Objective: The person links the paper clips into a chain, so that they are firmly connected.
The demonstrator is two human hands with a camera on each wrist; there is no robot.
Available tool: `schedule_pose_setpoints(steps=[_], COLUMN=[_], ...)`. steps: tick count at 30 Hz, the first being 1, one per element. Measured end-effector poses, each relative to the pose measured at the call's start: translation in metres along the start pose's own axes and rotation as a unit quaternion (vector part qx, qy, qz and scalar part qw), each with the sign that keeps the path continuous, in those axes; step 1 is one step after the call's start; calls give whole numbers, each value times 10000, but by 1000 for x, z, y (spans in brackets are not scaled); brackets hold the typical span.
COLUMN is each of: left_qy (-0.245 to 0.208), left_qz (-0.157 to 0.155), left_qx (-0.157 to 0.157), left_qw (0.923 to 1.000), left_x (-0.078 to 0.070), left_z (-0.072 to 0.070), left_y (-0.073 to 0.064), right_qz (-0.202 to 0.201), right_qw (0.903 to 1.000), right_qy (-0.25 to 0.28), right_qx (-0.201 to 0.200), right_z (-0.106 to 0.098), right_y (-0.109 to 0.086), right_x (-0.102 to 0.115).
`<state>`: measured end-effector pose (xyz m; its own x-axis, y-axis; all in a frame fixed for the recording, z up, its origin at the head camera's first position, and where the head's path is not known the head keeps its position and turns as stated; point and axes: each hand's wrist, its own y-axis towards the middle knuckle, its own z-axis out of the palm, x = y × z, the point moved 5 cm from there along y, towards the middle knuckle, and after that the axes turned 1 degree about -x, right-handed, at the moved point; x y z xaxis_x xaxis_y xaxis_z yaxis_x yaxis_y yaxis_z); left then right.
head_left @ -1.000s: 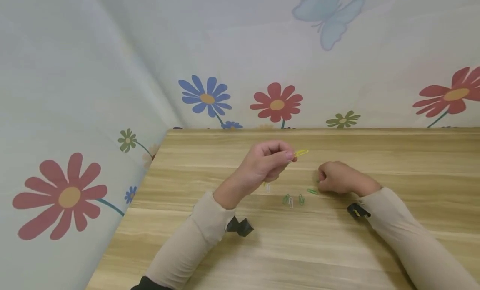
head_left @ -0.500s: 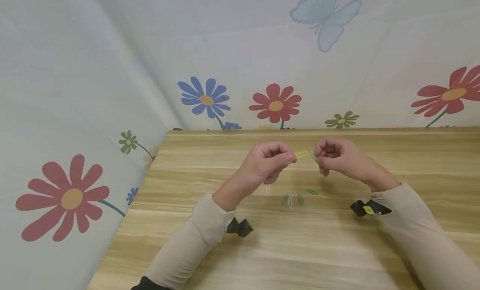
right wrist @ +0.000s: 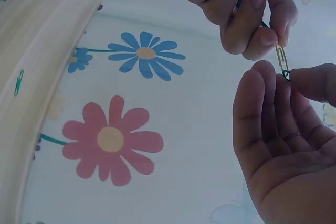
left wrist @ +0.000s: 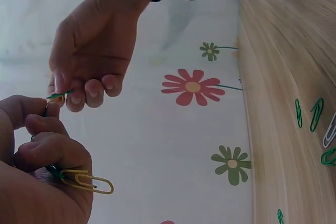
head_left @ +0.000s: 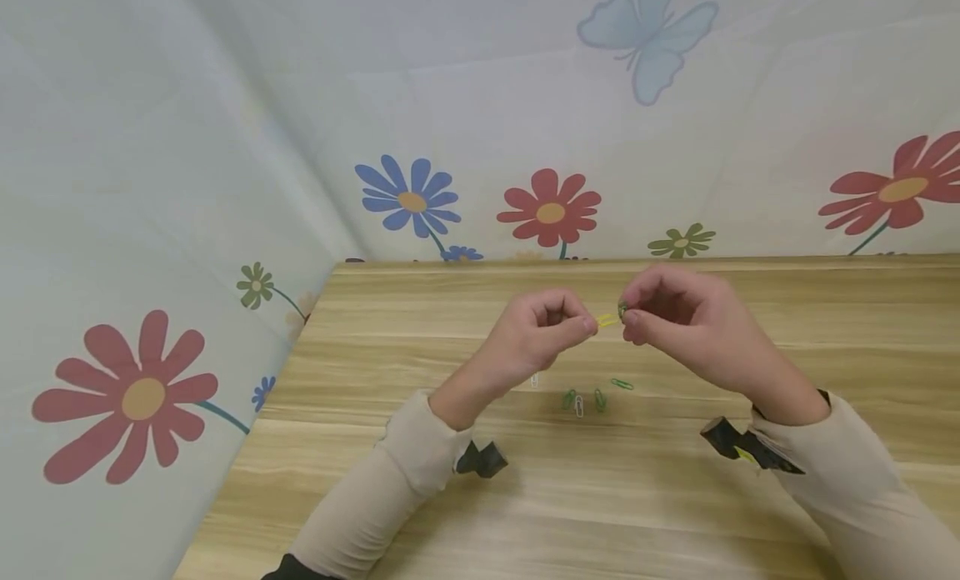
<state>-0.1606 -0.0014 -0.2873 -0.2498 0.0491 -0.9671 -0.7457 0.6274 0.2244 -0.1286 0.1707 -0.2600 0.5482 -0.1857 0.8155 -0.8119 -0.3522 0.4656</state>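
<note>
My left hand pinches a yellow paper clip between thumb and forefinger, its free end pointing right. Opposite it, my right hand pinches a small green paper clip right at that end. In the right wrist view, the green clip overlaps the tip of the yellow clip. Another yellow paper clip sticks out below the curled fingers of the left hand in the left wrist view, joined to a green clip mostly hidden in the palm. Both hands are raised above the wooden table.
Several loose paper clips lie on the table below the hands: a green clip, another green clip, a white clip and a white clip among them. A flowered cloth hangs behind the table.
My right hand has risen from the table with a green paper clip and moved left to the yellow clip's end. The left hand has stayed nearly in place.
</note>
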Motion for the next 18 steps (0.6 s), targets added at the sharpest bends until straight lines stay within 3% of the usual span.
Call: schedule_pose_setpoints(steps=[7, 13, 18], left_qy=[33, -402, -1004], left_qz=[121, -100, -316], left_qx=[4, -19, -74], left_qw=[9999, 9991, 9944], left_x=[-3, 0, 6], left_z=[2, 2, 1], left_y=[-2, -1, -1], right_qz=[-495, -1023, -1627], right_qw=[9932, 9728, 9569], right_qy=[-1041, -2058, -2378], right_qx=[-136, -288, -365], right_z=[6, 11, 15], right_y=[-1, -1, 0], right_x=[9, 13, 16])
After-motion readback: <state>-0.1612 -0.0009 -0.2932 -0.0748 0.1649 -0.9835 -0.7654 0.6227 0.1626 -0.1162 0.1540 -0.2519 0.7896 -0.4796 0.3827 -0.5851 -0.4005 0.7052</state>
